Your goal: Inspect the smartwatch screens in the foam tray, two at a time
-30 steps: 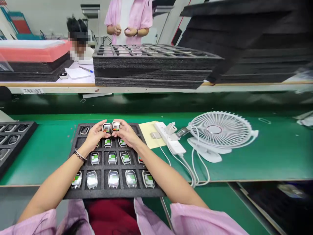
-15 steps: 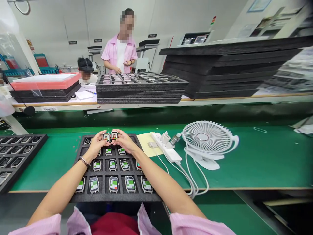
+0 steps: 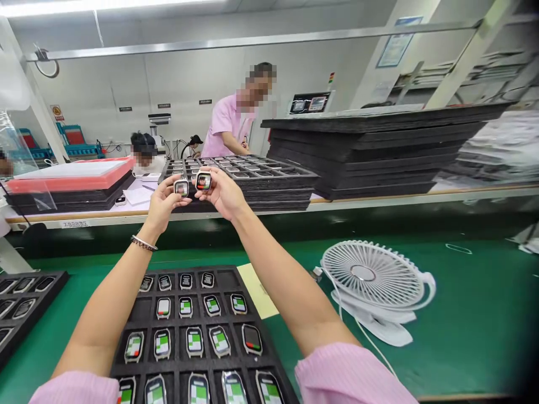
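Note:
My left hand [image 3: 162,205] pinches a smartwatch body [image 3: 181,188] by its edges, its screen lit and facing me. Beside it, a second smartwatch [image 3: 203,181] with a lit screen is gripped in my right hand [image 3: 225,193]. The two watches are held up side by side, a small gap apart, in front of the shelf. Below my forearms lies a black foam tray [image 3: 227,278] with rows of strapless watches in its compartments. Many of those screens show green and white blocks; the far row is mostly dark with text.
A white fan [image 3: 362,272] with a cable stands on the green bench to the right, by a yellow sheet [image 3: 256,292]. Another watch tray [image 3: 31,303] lies left. Stacked black trays [image 3: 370,151] fill the shelf ahead. A co-worker [image 3: 229,123] in pink stands behind it.
Both hands have lifted the two watches up and away from the tray, to the shelf's height. The view has tilted up. The co-worker behind the shelf has turned and leaned to the right.

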Available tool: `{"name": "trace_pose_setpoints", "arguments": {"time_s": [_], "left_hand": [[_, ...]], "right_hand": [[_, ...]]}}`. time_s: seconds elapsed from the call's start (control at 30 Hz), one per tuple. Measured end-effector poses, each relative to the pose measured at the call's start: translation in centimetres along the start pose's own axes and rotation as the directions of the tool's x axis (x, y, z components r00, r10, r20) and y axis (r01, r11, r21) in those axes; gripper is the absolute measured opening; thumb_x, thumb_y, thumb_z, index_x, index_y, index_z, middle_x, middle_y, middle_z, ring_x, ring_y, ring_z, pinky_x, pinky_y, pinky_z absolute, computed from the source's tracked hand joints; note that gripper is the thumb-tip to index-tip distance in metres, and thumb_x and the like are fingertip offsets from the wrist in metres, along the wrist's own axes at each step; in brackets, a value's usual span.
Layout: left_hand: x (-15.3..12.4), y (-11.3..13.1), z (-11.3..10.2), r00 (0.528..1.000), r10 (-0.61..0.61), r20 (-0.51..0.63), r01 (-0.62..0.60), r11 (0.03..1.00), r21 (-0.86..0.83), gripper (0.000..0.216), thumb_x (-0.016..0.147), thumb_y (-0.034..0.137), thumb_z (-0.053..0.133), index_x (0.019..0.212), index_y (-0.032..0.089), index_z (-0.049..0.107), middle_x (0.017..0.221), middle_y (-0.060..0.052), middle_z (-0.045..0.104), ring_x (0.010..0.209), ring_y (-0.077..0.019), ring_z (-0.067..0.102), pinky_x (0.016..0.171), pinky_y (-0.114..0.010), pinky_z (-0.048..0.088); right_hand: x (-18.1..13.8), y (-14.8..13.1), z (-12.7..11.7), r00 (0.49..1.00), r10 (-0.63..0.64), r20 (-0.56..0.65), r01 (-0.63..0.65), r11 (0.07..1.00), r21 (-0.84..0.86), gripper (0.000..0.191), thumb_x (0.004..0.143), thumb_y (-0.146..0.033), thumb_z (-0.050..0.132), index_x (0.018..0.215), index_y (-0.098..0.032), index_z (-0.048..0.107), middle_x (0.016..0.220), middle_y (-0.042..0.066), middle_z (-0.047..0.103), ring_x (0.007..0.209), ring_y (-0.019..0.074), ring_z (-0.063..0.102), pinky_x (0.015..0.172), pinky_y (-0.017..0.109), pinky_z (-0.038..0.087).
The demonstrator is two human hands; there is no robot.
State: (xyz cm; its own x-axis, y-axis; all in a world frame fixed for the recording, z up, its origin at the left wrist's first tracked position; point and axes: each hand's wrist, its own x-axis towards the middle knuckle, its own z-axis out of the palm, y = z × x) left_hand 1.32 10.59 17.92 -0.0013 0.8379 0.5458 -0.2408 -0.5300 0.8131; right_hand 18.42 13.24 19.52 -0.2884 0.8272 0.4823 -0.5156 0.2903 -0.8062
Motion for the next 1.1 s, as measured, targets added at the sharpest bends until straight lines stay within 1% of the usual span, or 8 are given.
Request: {"name": "trace_pose_setpoints", "arguments": {"time_s": [0.1,0.2,0.33,0.47,0.67,0.8,0.97,1.1], "left_hand": [[1.4,-0.4,0.0,1.0,-0.002,0.016,0.002,1.0,-0.021,0.055,0.064,0.02,0.068,0.118,0.019,0.06,0.083,0.003,0.065,0.066,-0.0146,0.072,0.069,-0.027,0.059],[1.7,-0.6,-0.5,0.998,-0.011,0.055,0.012,1.0,-0.013,0.054,0.066,0.02,0.07,0.119,0.02,0.061,0.082,0.003,0.064,0.069,-0.0149,0.072,0.071,-0.027,0.06],[1.8,-0.4,-0.9,0.997,-0.004,0.073,0.003,1.0,0.021,0.057,0.068,0.018,0.07,0.124,0.02,0.059,0.084,0.003,0.064,0.069,-0.0143,0.071,0.074,-0.03,0.061],[2.1,0.0,-0.6,0.993,0.035,0.115,-0.045,0.995,0.09,0.065,0.07,0.017,0.072,0.132,0.019,0.054,0.092,-0.001,0.067,0.073,-0.0151,0.072,0.075,-0.03,0.06],[3.3,0.4,0.1,0.984,0.113,0.139,-0.128,0.987,0.099,0.068,0.07,0.015,0.077,0.134,0.02,0.054,0.098,-0.003,0.068,0.075,-0.0143,0.071,0.076,-0.027,0.059],[4.1,0.6,0.2,0.986,0.092,0.142,-0.106,0.99,0.092,0.072,0.068,0.017,0.079,0.135,0.018,0.052,0.097,-0.003,0.066,0.073,-0.0141,0.071,0.076,-0.028,0.06],[4.1,1.0,0.4,0.993,0.049,0.103,-0.056,0.997,0.062,0.071,0.069,0.019,0.079,0.135,0.018,0.052,0.095,-0.004,0.067,0.075,-0.0169,0.073,0.074,-0.028,0.06],[4.3,1.2,0.7,0.994,0.059,0.092,-0.064,0.996,0.063,0.07,0.068,0.018,0.08,0.133,0.018,0.055,0.098,-0.006,0.069,0.074,-0.0163,0.073,0.073,-0.027,0.06]], "right_hand": [[1.3,-0.4,-0.8,1.0,-0.004,0.01,0.005,0.999,-0.042,0.021,0.103,-0.015,0.033,0.107,-0.019,0.053,0.074,0.001,0.069,0.051,0.0133,0.064,0.049,0.021,0.05],[1.5,0.0,-1.5,0.999,-0.012,0.044,0.015,0.998,-0.067,0.018,0.103,-0.017,0.036,0.107,-0.018,0.053,0.078,0.002,0.07,0.051,0.0131,0.064,0.048,0.021,0.05],[1.5,0.3,-1.8,0.997,-0.023,0.068,0.029,0.996,-0.081,0.011,0.102,-0.026,0.047,0.107,-0.02,0.055,0.081,0.002,0.071,0.054,0.0131,0.066,0.051,0.021,0.053],[1.7,-0.3,-1.8,0.997,-0.001,0.076,0.007,0.997,-0.073,0.013,0.1,-0.024,0.046,0.109,-0.02,0.055,0.082,0.001,0.069,0.058,0.0135,0.067,0.054,0.022,0.056],[2.2,-1.4,-1.6,0.995,-0.008,0.101,0.015,0.997,-0.071,0.036,0.08,-0.007,0.049,0.115,-0.018,0.053,0.085,-0.001,0.069,0.063,0.0125,0.069,0.06,0.021,0.059],[2.8,-2.0,-1.6,0.993,-0.05,0.11,0.056,0.997,-0.051,0.047,0.071,-0.006,0.048,0.116,-0.019,0.054,0.084,-0.002,0.069,0.064,0.0128,0.07,0.061,0.022,0.06],[3.8,-2.1,-2.0,0.992,-0.035,0.122,0.039,0.999,-0.034,0.05,0.066,-0.006,0.052,0.114,-0.018,0.056,0.085,0.002,0.071,0.065,0.0159,0.071,0.061,0.024,0.061],[4.2,-1.9,-2.3,0.988,-0.012,0.154,0.016,1.0,-0.027,0.049,0.065,-0.006,0.056,0.112,-0.019,0.058,0.081,0.001,0.071,0.065,0.0167,0.071,0.063,0.025,0.061]]}}
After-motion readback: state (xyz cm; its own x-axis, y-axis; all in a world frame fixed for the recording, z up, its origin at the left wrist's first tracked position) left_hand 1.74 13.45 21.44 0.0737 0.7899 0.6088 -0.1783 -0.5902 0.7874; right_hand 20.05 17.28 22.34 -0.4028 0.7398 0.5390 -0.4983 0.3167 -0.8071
